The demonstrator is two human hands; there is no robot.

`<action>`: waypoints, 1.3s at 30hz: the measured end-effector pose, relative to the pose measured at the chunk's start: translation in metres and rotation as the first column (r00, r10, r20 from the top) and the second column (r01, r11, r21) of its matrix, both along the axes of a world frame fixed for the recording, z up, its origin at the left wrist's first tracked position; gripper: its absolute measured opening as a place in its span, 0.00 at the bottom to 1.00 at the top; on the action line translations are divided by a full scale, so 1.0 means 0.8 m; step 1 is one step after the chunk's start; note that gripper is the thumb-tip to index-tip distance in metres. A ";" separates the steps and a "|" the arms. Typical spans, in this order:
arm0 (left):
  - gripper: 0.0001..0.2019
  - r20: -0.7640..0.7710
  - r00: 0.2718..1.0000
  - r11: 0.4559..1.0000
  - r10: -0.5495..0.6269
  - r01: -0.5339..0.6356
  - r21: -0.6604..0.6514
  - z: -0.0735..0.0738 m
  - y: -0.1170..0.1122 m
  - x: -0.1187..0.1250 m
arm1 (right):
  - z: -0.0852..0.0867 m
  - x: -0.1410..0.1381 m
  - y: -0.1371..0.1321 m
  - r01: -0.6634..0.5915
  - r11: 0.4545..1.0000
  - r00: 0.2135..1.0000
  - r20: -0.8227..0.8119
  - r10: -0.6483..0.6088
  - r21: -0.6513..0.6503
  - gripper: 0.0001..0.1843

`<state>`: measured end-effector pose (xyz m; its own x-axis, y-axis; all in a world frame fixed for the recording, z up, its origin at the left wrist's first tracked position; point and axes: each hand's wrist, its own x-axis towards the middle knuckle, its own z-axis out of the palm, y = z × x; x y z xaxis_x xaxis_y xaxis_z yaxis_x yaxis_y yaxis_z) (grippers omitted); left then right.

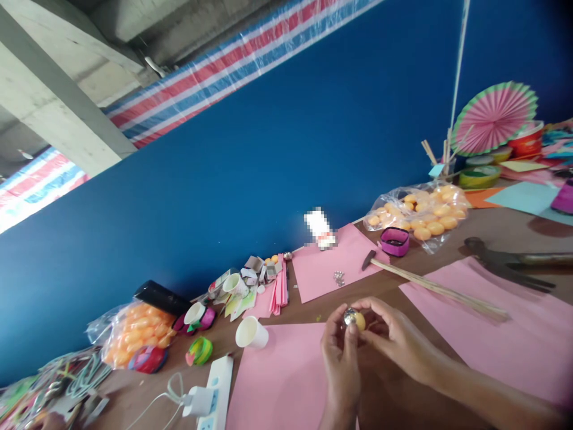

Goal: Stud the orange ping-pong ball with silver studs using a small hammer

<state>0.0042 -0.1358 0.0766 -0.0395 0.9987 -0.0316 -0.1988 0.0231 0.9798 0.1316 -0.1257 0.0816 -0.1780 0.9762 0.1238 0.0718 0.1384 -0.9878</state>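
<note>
Both hands meet low in the middle of the view over a brown table (pixel 394 280). Between their fingertips sits a small orange ball (pixel 359 322) with a shiny silver piece (pixel 350 316) pressed against its left side. My left hand (pixel 340 358) rises from below, thumb and fingers closed on the silver piece and ball. From the right comes my right hand (pixel 398 340), its fingers curled round the ball. A pink paper sheet (pixel 277 382) lies under the hands.
Two clear bags of orange balls (pixel 421 215) (pixel 134 337) lie on the table. A hammer (pixel 430 286) lies on pink sheets behind the hands, with pliers (pixel 505 263), a purple tape roll (pixel 394 240), paper cups (pixel 251 332), a white power strip (pixel 215 388) and a paper fan (pixel 492 116) around. A blue wall stands behind.
</note>
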 end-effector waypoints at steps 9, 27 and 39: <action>0.22 0.230 0.970 0.988 -0.083 0.109 -0.105 -0.007 -0.002 0.001 | -0.017 -0.009 -0.009 0.098 0.989 0.990 0.091 -0.109 0.113 0.13; 0.21 0.081 0.917 0.893 0.390 -0.355 -0.278 -0.023 -0.008 -0.009 | -0.034 0.018 0.151 -0.078 0.965 0.586 0.794 -0.160 0.252 0.11; 0.17 0.079 0.956 0.950 0.282 -0.267 -0.162 -0.035 -0.016 -0.045 | -0.054 0.002 0.190 -0.091 0.961 0.471 0.861 -0.191 0.262 0.08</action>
<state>-0.0314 -0.1484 0.0487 -0.3008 0.9334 -0.1956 -0.3140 0.0968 0.9445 0.1335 0.0266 0.0387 -0.2811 0.9468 0.1567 0.8881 0.3185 -0.3315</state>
